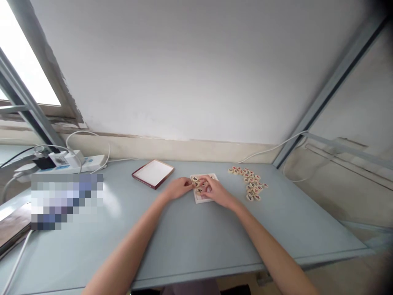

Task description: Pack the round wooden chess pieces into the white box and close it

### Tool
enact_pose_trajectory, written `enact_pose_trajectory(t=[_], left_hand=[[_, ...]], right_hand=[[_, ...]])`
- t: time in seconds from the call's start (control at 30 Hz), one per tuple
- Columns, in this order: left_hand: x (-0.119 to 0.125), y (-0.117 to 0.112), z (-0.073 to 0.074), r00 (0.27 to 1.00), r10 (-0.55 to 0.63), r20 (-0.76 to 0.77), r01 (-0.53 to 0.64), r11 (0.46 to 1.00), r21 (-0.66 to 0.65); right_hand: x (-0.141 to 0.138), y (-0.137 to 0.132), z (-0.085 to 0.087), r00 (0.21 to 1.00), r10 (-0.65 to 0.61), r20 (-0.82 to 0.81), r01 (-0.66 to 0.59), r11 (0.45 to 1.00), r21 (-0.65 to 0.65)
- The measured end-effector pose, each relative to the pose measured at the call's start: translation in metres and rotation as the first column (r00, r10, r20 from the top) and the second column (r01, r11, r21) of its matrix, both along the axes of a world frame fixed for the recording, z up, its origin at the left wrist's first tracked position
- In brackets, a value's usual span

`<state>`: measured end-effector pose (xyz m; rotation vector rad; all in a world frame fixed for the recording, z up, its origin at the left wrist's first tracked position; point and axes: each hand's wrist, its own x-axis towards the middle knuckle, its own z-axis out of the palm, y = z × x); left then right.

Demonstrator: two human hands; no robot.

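Observation:
Near the middle of the desk lies a shallow white box tray (pixel 201 200) with several round xiangqi pieces (pixel 199 190) in it, dark characters facing up. My left hand (pixel 179 187) is at the tray's left edge, its fingers curled and closed; whatever the fingertips pinch is too small to make out. From the right, my right hand (pixel 216 192) reaches over the tray, thumb and fingers bent down around a piece that they partly cover. More loose xiangqi pieces (pixel 252 179), several with red characters, lie in a spread group to the right.
A dark red box lid (pixel 155 187) with a white inside rests left of the tray. Farther left are a power strip (pixel 95 162) with chargers and cables, a blurred patch (pixel 64 200), and a dark-edged device (pixel 15 225). A white wall (pixel 184 82) and metal posts (pixel 331 90) bound the desk.

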<state>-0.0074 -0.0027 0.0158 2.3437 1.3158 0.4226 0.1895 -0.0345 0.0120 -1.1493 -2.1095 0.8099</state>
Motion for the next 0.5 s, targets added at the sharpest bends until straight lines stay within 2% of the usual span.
enact_pose_trajectory(t=[0.1, 0.2, 0.3, 0.37, 0.43, 0.47, 0.5], left_hand=[[-0.004, 0.002, 0.001, 0.999, -0.029, 0.034, 0.031, 0.998, -0.048], [0.001, -0.002, -0.001, 0.997, 0.057, -0.055, -0.056, 0.998, 0.017], [0.010, -0.007, -0.003, 0.980, 0.148, -0.134, -0.132, 0.983, 0.127], [0.014, -0.009, -0.003, 0.968, 0.185, -0.170, -0.157, 0.974, 0.163], [0.016, -0.010, -0.003, 0.961, 0.192, -0.197, -0.158, 0.972, 0.175], [0.017, -0.010, -0.004, 0.961, 0.187, -0.205, -0.152, 0.973, 0.176], [0.017, -0.009, -0.004, 0.961, 0.181, -0.208, -0.145, 0.974, 0.176]], right_hand=[[-0.007, -0.003, -0.003, 0.990, -0.041, 0.138, 0.025, 0.993, 0.115], [-0.008, -0.004, 0.000, 0.942, -0.127, 0.310, 0.033, 0.956, 0.291], [-0.006, -0.003, 0.006, 0.917, -0.130, 0.376, -0.002, 0.944, 0.330], [0.004, 0.001, 0.011, 0.913, -0.152, 0.379, 0.019, 0.943, 0.332], [0.025, 0.007, 0.014, 0.873, -0.302, 0.382, 0.145, 0.910, 0.388], [0.040, 0.011, 0.015, 0.821, -0.420, 0.387, 0.241, 0.869, 0.432], [0.057, 0.014, 0.014, 0.734, -0.557, 0.388, 0.347, 0.800, 0.490]])
